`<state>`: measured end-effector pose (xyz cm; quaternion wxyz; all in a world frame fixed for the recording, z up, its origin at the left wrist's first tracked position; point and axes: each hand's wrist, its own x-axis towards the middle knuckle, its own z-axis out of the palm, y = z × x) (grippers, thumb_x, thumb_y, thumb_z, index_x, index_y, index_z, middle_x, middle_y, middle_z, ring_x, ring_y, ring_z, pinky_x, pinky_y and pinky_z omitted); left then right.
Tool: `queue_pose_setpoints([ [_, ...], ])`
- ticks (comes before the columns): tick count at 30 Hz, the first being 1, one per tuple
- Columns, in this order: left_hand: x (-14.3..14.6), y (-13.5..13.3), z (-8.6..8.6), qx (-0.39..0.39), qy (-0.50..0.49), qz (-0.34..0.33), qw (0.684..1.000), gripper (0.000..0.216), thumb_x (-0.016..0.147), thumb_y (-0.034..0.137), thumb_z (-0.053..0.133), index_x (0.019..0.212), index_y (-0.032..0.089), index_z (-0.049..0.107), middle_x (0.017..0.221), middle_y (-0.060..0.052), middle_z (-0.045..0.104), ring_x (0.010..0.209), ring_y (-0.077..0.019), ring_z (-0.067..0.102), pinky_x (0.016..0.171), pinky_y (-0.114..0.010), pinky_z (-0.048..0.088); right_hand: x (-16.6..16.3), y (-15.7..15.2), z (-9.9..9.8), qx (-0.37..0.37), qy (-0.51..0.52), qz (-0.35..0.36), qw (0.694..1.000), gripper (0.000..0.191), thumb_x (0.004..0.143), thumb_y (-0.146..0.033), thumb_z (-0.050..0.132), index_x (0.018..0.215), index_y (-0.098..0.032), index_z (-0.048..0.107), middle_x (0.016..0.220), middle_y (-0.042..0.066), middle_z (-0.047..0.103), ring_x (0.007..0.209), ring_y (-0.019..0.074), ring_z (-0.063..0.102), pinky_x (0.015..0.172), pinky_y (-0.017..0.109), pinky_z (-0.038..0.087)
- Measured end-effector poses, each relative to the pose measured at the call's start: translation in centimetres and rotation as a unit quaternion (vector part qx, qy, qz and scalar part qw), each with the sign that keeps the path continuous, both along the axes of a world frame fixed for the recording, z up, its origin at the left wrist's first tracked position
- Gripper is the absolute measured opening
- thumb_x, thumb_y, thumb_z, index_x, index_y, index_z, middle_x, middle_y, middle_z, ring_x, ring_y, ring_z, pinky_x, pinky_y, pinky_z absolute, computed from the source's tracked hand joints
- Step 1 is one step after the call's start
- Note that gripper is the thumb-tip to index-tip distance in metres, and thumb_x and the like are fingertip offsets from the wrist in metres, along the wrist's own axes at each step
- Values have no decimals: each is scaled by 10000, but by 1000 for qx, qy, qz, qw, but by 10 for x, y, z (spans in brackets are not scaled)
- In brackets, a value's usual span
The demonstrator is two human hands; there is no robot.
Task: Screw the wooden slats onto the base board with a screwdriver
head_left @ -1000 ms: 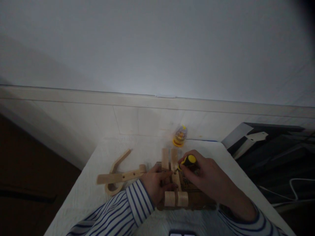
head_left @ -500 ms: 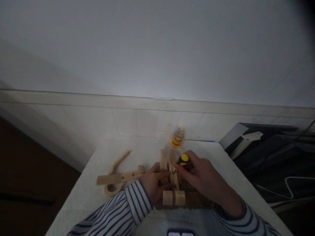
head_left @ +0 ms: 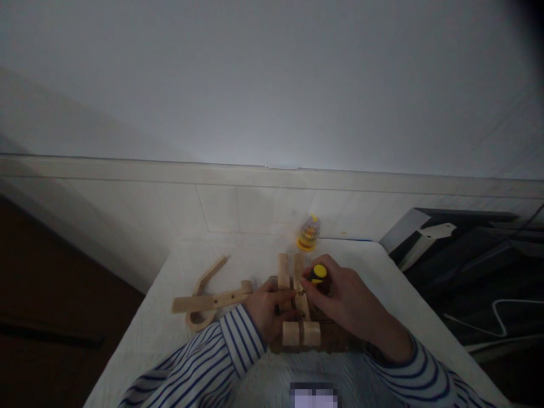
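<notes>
The yellow-and-black screwdriver (head_left: 318, 273) is clenched in the right grip (head_left: 344, 297), pointing at the pale slats of the wooden assembly (head_left: 283, 267) just left of that grip. The left grip (head_left: 266, 309) clasps those slats from the opposite side. On the table (head_left: 374, 272), loose curved wooden pieces (head_left: 208, 297) lie left of the left grip, and a yellow bit holder (head_left: 308, 233) stands beyond the right grip.

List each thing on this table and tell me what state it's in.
left hand: holding the wooden slats.
right hand: closed around the screwdriver, tip at the slats.
dark base board: lying flat under the slats.
loose wooden pieces: lying flat, untouched, left of the hands.
bit holder: standing upright at the far edge of the table.
</notes>
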<state>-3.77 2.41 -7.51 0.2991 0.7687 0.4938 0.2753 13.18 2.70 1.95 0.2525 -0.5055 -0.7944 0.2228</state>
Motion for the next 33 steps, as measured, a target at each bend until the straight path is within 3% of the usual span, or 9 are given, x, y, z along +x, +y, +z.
queue_pose_setpoints([
  [7,0,2,-2,11,-8,-8,1000,371,693,389,648,1025,223,634,1005,-75,571,910,-208,568,805,-322,475,-3,2,-9,15,45,0,999,230,819,-280,452,1031,-221,386,748,1,602,612,150,579,528,260,413],
  [11,2,3,-3,22,-31,-3,999,352,678,343,672,1006,221,645,1031,-78,574,942,-215,562,835,-321,465,-2,3,-11,13,44,9,999,206,820,-279,452,1012,-227,396,759,3,604,597,146,570,518,259,403],
  [15,2,1,7,-4,-20,5,1000,355,659,298,691,1003,228,648,1011,-75,583,917,-217,576,833,-329,467,-2,2,-7,1,42,19,999,161,822,-280,442,970,-224,414,695,-15,581,527,129,527,470,247,370],
  [20,3,-1,18,-45,13,18,999,383,648,311,698,1010,199,647,964,-92,589,877,-228,585,797,-340,481,2,1,-4,-16,49,40,998,171,803,-226,440,973,-215,422,794,21,608,638,151,564,540,266,401],
  [33,1,0,7,-22,-11,5,1000,375,672,359,669,1021,225,639,999,-85,577,912,-230,572,815,-352,473,7,4,-1,-50,24,25,998,138,827,-331,433,910,-221,442,602,-9,566,668,190,596,535,278,421],
])
